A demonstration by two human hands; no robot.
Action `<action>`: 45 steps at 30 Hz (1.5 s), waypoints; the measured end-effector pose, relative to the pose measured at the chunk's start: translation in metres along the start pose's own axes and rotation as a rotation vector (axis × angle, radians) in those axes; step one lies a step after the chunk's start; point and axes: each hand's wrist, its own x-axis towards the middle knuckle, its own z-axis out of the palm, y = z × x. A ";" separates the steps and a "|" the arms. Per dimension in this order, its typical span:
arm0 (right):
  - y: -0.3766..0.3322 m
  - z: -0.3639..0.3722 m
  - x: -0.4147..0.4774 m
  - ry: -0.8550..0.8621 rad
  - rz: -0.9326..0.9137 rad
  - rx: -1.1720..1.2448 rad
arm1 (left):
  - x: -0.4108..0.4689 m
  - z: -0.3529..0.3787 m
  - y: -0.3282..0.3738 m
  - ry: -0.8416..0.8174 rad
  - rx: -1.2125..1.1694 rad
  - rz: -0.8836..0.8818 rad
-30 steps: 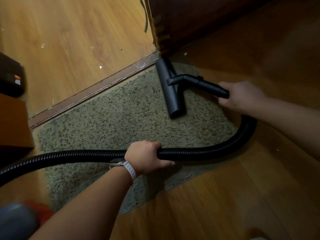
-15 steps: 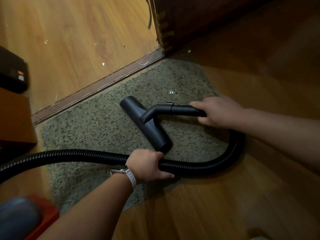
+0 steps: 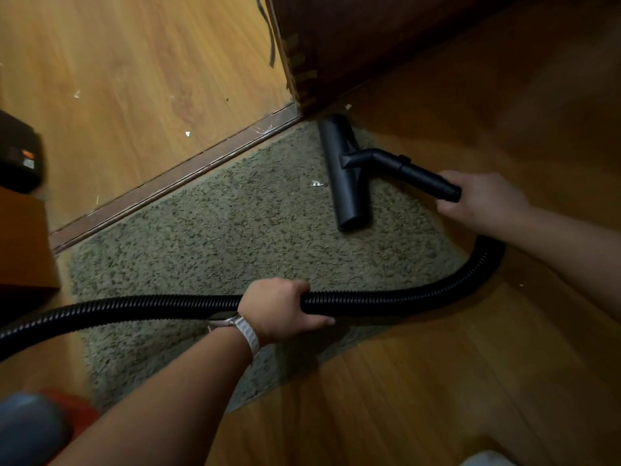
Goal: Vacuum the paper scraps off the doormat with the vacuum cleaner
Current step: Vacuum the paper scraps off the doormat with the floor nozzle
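A shaggy olive doormat point(image 3: 218, 237) lies on the wooden floor along a door threshold. The black vacuum nozzle point(image 3: 346, 176) rests flat on the mat's far right corner, close to the door's edge. My right hand point(image 3: 484, 200) grips the black wand point(image 3: 413, 171) just behind the nozzle. My left hand point(image 3: 279, 309), with a white watch strap at the wrist, is closed around the ribbed black hose point(image 3: 386, 299), which curves across the mat's near side. One small white paper scrap point(image 3: 316, 183) lies on the mat just left of the nozzle.
A dark wooden door point(image 3: 369, 38) stands at top right. Small white scraps point(image 3: 187, 133) dot the lighter floor beyond the threshold strip point(image 3: 174, 176). A dark box point(image 3: 18, 156) and a brown cabinet point(image 3: 20, 243) sit at the left. The red and grey vacuum body point(image 3: 40, 428) is bottom left.
My right hand has pushed the nozzle from the mat's middle back out to the far right corner by the door. A paper scrap shows beside it. My left hand stays on the hose.
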 end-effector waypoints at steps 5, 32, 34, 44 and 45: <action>-0.022 0.003 0.008 -0.053 -0.065 -0.020 | -0.004 -0.001 -0.004 -0.028 0.008 -0.004; -0.056 0.015 0.005 -0.040 -0.312 -0.334 | -0.012 0.011 -0.004 -0.134 -0.010 0.037; -0.048 0.009 0.008 -0.003 -0.252 -0.294 | -0.009 0.008 -0.004 -0.105 -0.018 0.021; -0.052 0.007 0.020 -0.008 -0.141 -0.205 | -0.006 0.004 -0.011 -0.059 -0.013 -0.001; -0.057 0.008 0.022 -0.013 -0.161 -0.216 | -0.008 0.005 -0.011 -0.067 -0.010 -0.003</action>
